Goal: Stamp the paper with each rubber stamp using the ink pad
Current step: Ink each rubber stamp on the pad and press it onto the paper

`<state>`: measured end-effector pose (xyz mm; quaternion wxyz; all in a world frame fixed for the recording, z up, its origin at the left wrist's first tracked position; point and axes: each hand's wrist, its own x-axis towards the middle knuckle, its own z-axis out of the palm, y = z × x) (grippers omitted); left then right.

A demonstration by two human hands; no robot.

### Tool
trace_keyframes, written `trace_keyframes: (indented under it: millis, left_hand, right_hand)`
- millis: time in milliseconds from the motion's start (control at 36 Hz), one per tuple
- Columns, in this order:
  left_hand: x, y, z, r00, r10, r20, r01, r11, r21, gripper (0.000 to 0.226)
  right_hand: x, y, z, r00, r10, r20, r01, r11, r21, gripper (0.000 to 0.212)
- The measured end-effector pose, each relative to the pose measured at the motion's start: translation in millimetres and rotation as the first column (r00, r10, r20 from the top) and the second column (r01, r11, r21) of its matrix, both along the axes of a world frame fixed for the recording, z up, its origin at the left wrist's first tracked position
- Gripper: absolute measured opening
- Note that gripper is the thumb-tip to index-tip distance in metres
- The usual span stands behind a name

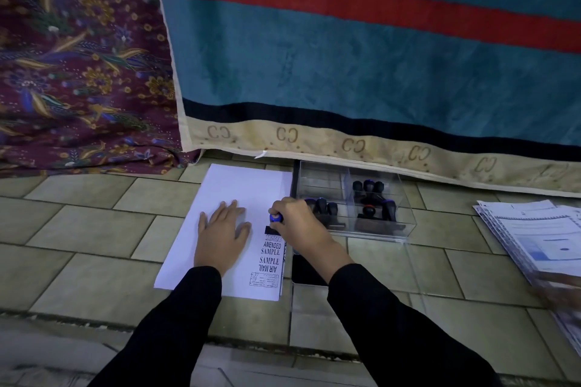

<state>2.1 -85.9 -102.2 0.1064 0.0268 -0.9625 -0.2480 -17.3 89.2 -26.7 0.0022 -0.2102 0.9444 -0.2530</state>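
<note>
A white sheet of paper lies on the tiled floor, with several black stamped marks such as "SAMPLE" and "AIR MAIL" along its right edge. My left hand rests flat on the sheet, fingers spread. My right hand grips a rubber stamp with a blue-topped handle, its black base pressed on the paper's right edge above the printed marks. The black ink pad sits right of the paper, partly hidden under my right forearm. A clear plastic box beside my right hand holds several black-handled stamps.
A teal blanket with a red stripe hangs behind the box, and a purple floral cloth lies at the left. A stack of printed papers in plastic sleeves sits at the right. A clear lid lies near the ink pad.
</note>
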Motion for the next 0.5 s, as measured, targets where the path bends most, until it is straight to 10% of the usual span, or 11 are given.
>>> trace_keyframes:
  millis: [500]
  left_hand:
    - [-1.2,-1.7,-4.1,1.0,-0.006,0.006,0.006,1.0,-0.017,0.042]
  right_hand:
    - [1.0,-2.6,-0.7,0.999,-0.037,0.026,0.038,0.999,-0.03,0.005]
